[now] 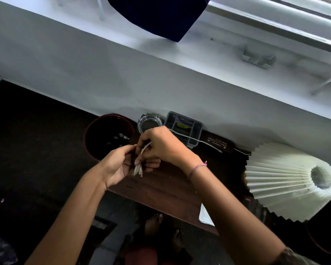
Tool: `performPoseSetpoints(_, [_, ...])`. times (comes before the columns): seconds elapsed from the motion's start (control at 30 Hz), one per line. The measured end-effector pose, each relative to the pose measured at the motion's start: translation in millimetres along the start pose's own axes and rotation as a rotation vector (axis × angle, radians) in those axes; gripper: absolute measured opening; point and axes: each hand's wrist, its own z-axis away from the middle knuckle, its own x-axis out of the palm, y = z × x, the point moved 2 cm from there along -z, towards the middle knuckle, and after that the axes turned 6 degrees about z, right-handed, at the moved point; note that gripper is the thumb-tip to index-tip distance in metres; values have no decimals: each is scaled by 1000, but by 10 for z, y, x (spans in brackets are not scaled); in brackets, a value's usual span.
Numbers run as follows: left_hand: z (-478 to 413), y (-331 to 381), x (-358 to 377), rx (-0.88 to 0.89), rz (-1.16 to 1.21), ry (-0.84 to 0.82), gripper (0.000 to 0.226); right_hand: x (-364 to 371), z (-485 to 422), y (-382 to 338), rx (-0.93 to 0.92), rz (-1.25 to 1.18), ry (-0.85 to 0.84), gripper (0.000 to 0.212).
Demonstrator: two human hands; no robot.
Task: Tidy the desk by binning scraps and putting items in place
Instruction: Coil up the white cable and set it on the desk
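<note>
Both my hands meet over the dark wooden desk (166, 188), and each grips the same white cable (204, 141). My left hand (118, 165) pinches a bunch of folded loops from the left. My right hand (161, 144) closes over the loops from above. The cable's free end trails right across a grey organiser tray (183, 127) and ends on a dark spectacle case (218, 143). A dark round bin (108, 136) with pale scraps inside stands just left of my hands.
A clear glass ashtray (149, 122) sits behind my hands, against the white wall. A pleated white lampshade (294, 180) fills the desk's right side. A white paper (205, 216) lies at the desk's front edge. My bare feet (161, 228) show below on the floor.
</note>
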Motion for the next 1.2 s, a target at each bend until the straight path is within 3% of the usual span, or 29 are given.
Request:
performPoseSetpoints(0.17, [63, -57, -4, -114, -35, -162, 57, -63, -37, 201, -15, -347, -75, 8])
performPoseSetpoints(0.33, [179, -45, 148, -23, 12, -386, 46, 52, 5, 414, 71, -709, 10, 24])
performPoseSetpoints(0.43, [158, -8, 246, 110, 42, -360, 44, 156, 48, 473, 102, -899, 64, 29])
performPoseSetpoints(0.57, [94, 70, 320, 252, 164, -269, 35, 284, 83, 436, 102, -931, 132, 33])
performPoseSetpoints(0.63, [59, 135, 318, 307, 251, -243, 40, 339, 94, 402, 134, -891, 159, 39])
performPoseSetpoints(0.7, [26, 205, 313, 360, 293, -194, 41, 373, 95, 338, 152, -767, 144, 29])
performPoseSetpoints(0.77, [-25, 247, 303, 405, 314, -126, 45, 381, 89, 278, 161, -543, 137, 20])
performPoseSetpoints(0.83, [-77, 252, 289, 433, 350, -49, 48, 380, 92, 209, 160, -301, 148, 25])
performPoseSetpoints(0.97, [-192, 214, 294, 445, 358, 99, 27, 365, 173, 58, 242, 70, 159, 27])
performPoseSetpoints(1.2, [-337, 138, 330, 421, 228, 265, 20, 156, 301, -69, 171, 397, 218, 19])
